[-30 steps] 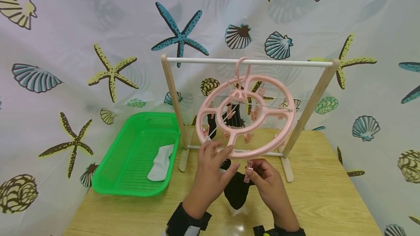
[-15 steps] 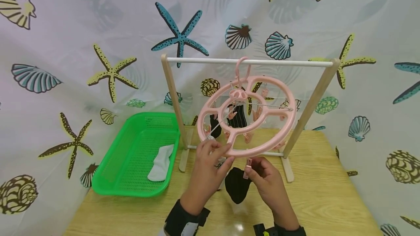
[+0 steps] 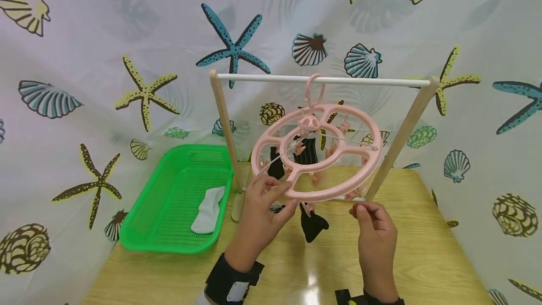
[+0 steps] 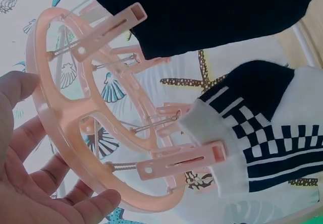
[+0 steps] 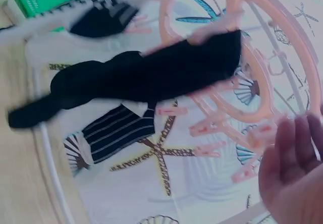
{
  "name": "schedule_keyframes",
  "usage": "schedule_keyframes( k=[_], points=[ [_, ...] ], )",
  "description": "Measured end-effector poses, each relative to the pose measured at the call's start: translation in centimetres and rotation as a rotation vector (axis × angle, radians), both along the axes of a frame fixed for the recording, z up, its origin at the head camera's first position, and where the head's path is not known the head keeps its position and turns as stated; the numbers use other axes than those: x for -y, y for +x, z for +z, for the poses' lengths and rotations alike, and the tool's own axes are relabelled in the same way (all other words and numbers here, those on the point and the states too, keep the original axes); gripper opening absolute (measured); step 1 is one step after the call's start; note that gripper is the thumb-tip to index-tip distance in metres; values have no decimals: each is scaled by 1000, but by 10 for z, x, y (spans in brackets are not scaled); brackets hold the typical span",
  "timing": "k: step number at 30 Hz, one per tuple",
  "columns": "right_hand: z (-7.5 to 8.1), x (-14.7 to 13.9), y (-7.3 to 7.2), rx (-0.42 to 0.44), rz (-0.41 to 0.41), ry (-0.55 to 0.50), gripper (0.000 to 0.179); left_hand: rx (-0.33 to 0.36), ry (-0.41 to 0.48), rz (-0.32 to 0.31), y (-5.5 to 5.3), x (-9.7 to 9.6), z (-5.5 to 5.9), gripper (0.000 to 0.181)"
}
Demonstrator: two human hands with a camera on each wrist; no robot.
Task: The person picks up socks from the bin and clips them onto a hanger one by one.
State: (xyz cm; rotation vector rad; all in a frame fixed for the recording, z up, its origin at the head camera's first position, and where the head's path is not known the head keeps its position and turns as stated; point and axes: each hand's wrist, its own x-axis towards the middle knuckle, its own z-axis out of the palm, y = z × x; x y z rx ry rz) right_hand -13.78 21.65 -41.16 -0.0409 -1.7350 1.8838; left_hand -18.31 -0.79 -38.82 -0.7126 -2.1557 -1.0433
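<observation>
A pink round clip hanger (image 3: 313, 196) hangs tilted from a white rail. My left hand (image 3: 260, 213) holds its near rim, thumb and fingers on either side of it. A black sock (image 3: 313, 227) dangles below the near rim; in the left wrist view a pink clip (image 4: 111, 30) grips its edge. Another clip (image 4: 189, 161) holds a black-and-white checked sock (image 4: 282, 133) by its white cuff. To the right of the black sock, my right hand (image 3: 377, 234) is just below the rim, loosely bent; its fingers show nothing between them in the right wrist view (image 5: 298, 168).
The white rail (image 3: 262, 78) spans a wooden-legged stand. A green basket (image 3: 144, 229) with a white sock (image 3: 208, 211) in it stands at left. Farther back on the hanger hangs a black striped sock (image 3: 306, 152). A patterned sheet (image 3: 169, 27) forms the backdrop.
My right hand has let go of the clip by the black sock and moved right. The sock now hangs free below the rim. The hanger has tilted flatter, with my left hand still on it.
</observation>
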Motion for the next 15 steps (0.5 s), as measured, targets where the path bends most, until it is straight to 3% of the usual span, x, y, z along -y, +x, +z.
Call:
schedule_keyframes(
  k=[2, 4, 8, 11, 15],
  points=[
    [4, -5, -2, 12, -43, -11, 24, 0, 6, -5, -1, 2, 2, 32],
    [9, -10, -5, 52, -31, 10, 31, 1, 2, -3, -2, 3, 4, 32],
    [14, -17, -14, 106, 117, 118, 41, 18, -10, -1, -3, 6, 7, 32],
    [13, -21, -23, 27, 257, 169, 44, 31, -32, 3, -4, 8, 10, 33],
    [10, -24, -31, -105, 382, 201, 43, 33, -62, 0, -4, 9, 14, 34]
  ],
)
